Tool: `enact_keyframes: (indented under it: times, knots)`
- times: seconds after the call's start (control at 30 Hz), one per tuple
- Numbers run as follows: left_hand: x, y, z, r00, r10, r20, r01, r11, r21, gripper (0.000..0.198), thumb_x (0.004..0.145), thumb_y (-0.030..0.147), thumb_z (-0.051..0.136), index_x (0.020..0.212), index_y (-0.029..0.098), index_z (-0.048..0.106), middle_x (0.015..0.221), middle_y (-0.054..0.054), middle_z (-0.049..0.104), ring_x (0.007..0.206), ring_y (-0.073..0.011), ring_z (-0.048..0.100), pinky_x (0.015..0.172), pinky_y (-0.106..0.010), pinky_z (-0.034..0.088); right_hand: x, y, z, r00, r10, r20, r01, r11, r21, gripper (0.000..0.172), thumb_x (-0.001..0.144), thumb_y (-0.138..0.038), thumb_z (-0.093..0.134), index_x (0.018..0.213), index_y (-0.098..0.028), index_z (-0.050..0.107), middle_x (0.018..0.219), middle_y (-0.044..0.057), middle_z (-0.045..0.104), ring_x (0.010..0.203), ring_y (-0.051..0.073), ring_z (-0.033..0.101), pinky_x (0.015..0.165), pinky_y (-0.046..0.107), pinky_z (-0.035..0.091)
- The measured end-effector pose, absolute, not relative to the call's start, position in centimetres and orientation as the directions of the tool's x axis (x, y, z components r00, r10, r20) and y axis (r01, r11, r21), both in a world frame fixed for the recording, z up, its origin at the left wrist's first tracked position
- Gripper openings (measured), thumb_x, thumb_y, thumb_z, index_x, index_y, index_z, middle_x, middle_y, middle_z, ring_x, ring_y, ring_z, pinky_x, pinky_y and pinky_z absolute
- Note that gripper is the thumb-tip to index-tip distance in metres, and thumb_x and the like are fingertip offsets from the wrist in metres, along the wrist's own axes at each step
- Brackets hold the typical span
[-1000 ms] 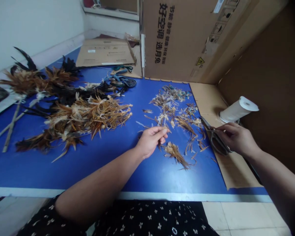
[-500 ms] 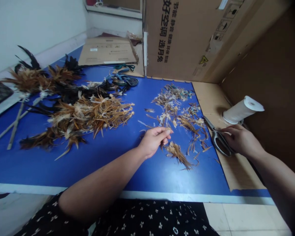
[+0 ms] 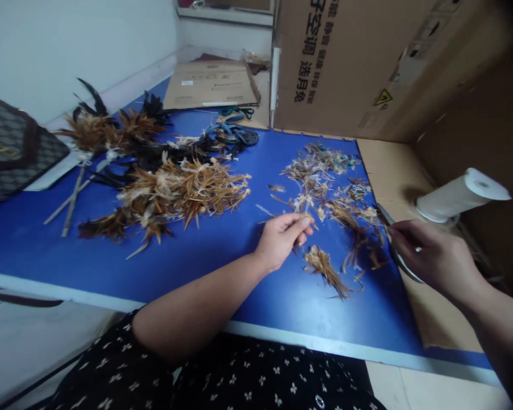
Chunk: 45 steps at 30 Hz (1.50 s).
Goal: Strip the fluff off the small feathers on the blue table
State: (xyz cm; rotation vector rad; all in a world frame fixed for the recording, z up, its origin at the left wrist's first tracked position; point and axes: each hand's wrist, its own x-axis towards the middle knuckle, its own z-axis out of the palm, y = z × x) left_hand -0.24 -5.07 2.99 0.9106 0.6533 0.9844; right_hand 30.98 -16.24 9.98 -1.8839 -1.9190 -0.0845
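My left hand [image 3: 285, 239] is over the blue table, thumb and fingertips pinched on what looks like a small brown feather, mostly hidden by the fingers. Just below it lies a bunch of brown feathers [image 3: 326, 271]. Beyond the hand, loose trimmed feathers [image 3: 312, 185] are scattered. My right hand [image 3: 431, 256] is closed with its fingertips together, above the scissors [image 3: 404, 266]. These lie at the cardboard's edge, partly covered by the hand. Whatever the right fingers pinch is too small to make out.
A white spool [image 3: 453, 196] stands tilted on the cardboard sheet [image 3: 444, 327] at right. Large cardboard panels [image 3: 342, 74] rise behind. A big pile of brown and black feathers [image 3: 179, 191] lies left of centre, with a patterned bag [image 3: 12, 154] at far left.
The view has turned left, bringing more of the bag in. My right hand has shifted over the scissors, covering more of their handles. The left hand keeps its pinch.
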Motion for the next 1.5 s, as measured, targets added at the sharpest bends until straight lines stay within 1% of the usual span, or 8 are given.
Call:
enact_keyframes:
  times: [0.17,0.37,0.6,0.77,0.87,1.0,1.23,1.5]
  knots:
    - [-1.0,-5.2,4.0,0.417,0.908,0.049,-0.333,0.102,0.938,0.039,0.099,0.054,0.078,0.109,0.016,0.086,0.07,-0.001,0.066,0.062,-0.0106,0.055,0.061,-0.027,0.043,25.0,-14.1,8.7,-0.172,0.903,0.394,0.926,0.284,-0.248,0.02,0.108,-0.043,0.06,0.106,-0.028,0.072,0.088,0.006,0.079,0.068,0.022,0.074,0.067,0.034,0.059]
    - [-1.1,-4.8,4.1,0.465,0.885,-0.008,-0.282,0.157,0.946,0.045,0.098,0.054,0.078,0.12,0.015,0.084,0.069,0.0,0.065,0.058,-0.0099,0.054,0.058,-0.027,0.043,20.4,-11.4,8.4,-0.311,0.855,0.416,0.798,0.473,-0.375,0.012,0.111,-0.034,0.059,0.109,-0.03,0.07,0.094,0.003,0.08,0.076,0.021,0.077,0.076,0.033,0.062]
    - [-0.8,-4.2,3.1,0.48,0.873,-0.084,-0.305,0.256,0.917,0.044,0.09,0.058,0.084,0.091,0.015,0.075,0.07,-0.001,0.067,0.059,-0.009,0.057,0.059,-0.025,0.046,19.6,-8.9,8.5,-0.341,0.815,0.469,0.757,0.534,-0.377,0.013,0.111,-0.032,0.061,0.11,-0.027,0.072,0.091,0.004,0.08,0.075,0.02,0.076,0.075,0.031,0.062]
    - [-0.8,-4.0,2.3,0.541,0.828,-0.149,-0.181,0.288,0.94,0.043,0.093,0.056,0.081,0.087,0.014,0.071,0.064,0.002,0.062,0.055,-0.0076,0.054,0.058,-0.024,0.042,19.7,-8.7,7.4,-0.292,0.792,0.537,0.709,0.556,-0.435,0.009,0.108,-0.028,0.066,0.109,-0.025,0.075,0.09,0.004,0.081,0.071,0.019,0.076,0.072,0.03,0.063]
    - [-0.7,-4.0,1.8,0.584,0.794,-0.171,-0.166,0.322,0.932,0.045,0.09,0.057,0.084,0.087,0.014,0.071,0.063,0.003,0.063,0.055,-0.0076,0.055,0.06,-0.025,0.044,20.3,-9.1,6.5,-0.255,0.818,0.516,0.692,0.527,-0.494,0.022,0.108,-0.029,0.068,0.127,-0.024,0.077,0.099,0.007,0.084,0.078,0.02,0.079,0.076,0.03,0.066]
    - [-0.8,-4.1,1.8,0.662,0.729,-0.173,-0.149,0.354,0.923,0.051,0.085,0.062,0.088,0.086,0.014,0.071,0.061,0.003,0.062,0.054,-0.0081,0.057,0.061,-0.027,0.046,21.5,-9.4,6.0,-0.359,0.801,0.48,0.626,0.588,-0.512,0.039,0.109,-0.024,0.067,0.147,-0.025,0.075,0.113,0.009,0.086,0.099,0.023,0.083,0.087,0.031,0.068]
    - [-1.2,-4.1,2.6,0.719,0.664,-0.206,-0.078,0.371,0.925,0.049,0.083,0.058,0.091,0.082,0.014,0.071,0.06,0.004,0.06,0.055,-0.0081,0.058,0.062,-0.027,0.047,21.6,-9.3,6.0,-0.402,0.767,0.5,0.505,0.641,-0.578,0.032,0.108,-0.019,0.069,0.133,-0.032,0.082,0.1,0.004,0.083,0.084,0.019,0.079,0.075,0.03,0.064]
    - [-1.2,-4.4,2.5,0.713,0.672,-0.201,-0.113,0.393,0.913,0.05,0.082,0.057,0.093,0.087,0.012,0.074,0.062,0.003,0.063,0.055,-0.0076,0.058,0.061,-0.027,0.047,21.0,-9.3,6.0,-0.347,0.757,0.554,0.544,0.644,-0.538,0.019,0.106,-0.017,0.068,0.112,-0.03,0.081,0.088,0.004,0.079,0.074,0.021,0.074,0.07,0.035,0.06]
